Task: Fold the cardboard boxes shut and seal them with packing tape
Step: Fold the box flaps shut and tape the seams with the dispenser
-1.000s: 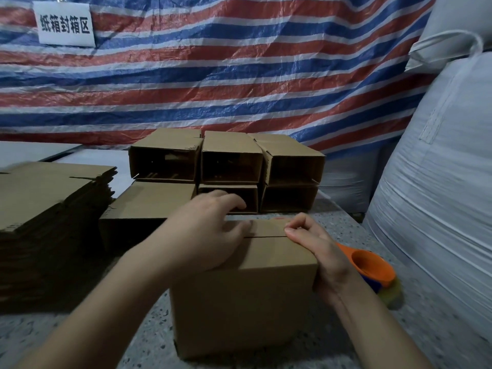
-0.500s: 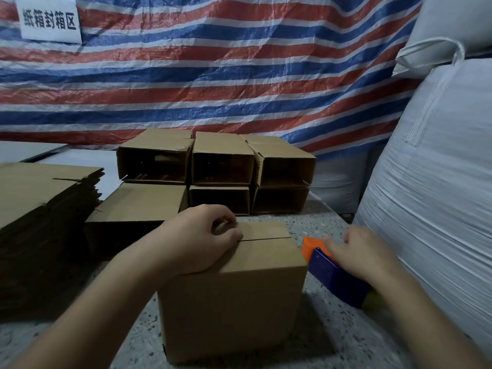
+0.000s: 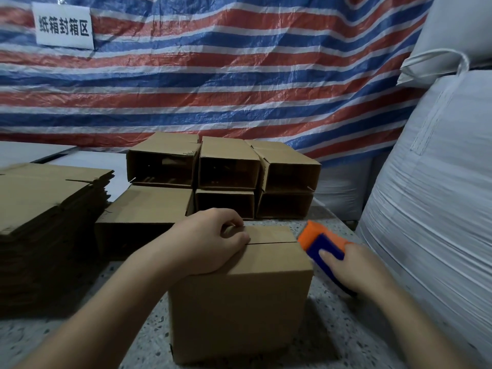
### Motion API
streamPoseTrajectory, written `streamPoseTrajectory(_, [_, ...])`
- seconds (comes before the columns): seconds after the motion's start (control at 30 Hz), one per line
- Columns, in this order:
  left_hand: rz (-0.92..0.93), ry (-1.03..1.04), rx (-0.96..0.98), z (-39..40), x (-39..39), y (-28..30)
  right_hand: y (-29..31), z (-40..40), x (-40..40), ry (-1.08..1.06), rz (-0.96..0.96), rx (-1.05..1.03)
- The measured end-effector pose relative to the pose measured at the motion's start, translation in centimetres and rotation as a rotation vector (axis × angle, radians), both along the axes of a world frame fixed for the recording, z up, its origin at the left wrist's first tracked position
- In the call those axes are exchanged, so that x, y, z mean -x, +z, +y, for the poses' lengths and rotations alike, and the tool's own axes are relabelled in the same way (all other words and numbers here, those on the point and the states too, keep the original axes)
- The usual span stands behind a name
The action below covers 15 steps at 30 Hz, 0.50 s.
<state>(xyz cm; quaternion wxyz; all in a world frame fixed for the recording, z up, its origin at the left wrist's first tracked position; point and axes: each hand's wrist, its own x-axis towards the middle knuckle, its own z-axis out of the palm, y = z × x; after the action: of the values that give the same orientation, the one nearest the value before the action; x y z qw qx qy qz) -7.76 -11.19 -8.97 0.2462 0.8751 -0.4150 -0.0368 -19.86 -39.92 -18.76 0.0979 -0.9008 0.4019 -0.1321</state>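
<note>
Box in hand: a cardboard box (image 3: 241,302) stands upright on the speckled table (image 3: 343,339), nearest the person, front and centre.
Top flaps: both folded down and meeting at a seam (image 3: 271,243) across the lid; a thin dark gap shows along it. No tape is visible on it.
Left hand: the left hand (image 3: 210,242) rests on the lid at the seam's left end, fingers curled under and pressing down on the flaps, gripping nothing.
Right hand: the right hand (image 3: 354,265) holds a tape dispenser (image 3: 323,245), orange and blue, just beside the box's upper right edge, fingers laid along its blue body. Whether the thumb wraps beneath cannot be told.
Tape: the roll itself is not visible.
Step in hand: judged to be bringing the dispenser to the seam for the first strip.
Method advised: keep the left hand's pressure on so the flaps stay level and closed. Start the tape a little down the right side wall, draw it straight along the seam, then move the holding hand clear before the dispenser reaches it. Finish down the far wall.
Risk: if pressure lifts early, the flaps may spring and the strip bridge the gap crookedly.
Surroundings: assembled open boxes (image 3: 229,166) stacked on their sides behind; a pile of flat cardboard (image 3: 48,198) at left; a striped tarpaulin (image 3: 239,75) with a white sign (image 3: 64,25); white bulk sacks (image 3: 436,195) at right.
</note>
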Motion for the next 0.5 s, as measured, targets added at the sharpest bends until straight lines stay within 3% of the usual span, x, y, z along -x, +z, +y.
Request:
streamPoseTrajectory(0.23, [0.015, 0.011, -0.007, -0.1, 0.0, 0.1, 11.8, 3.9, 0.5, 0.22, -0.611, -0.463])
streamPoseTrajectory(0.37, [0.042, 0.014, 0.007, 0.2, 0.1, 0.1, 17.8, 6.5, 0.9, 0.538, -0.612, -0.762])
streamPoseTrajectory(0.5, [0.046, 0.015, 0.023, 0.2, 0.0, 0.1, 20.3, 7.8, -0.2, 0.747, -0.413, -0.93])
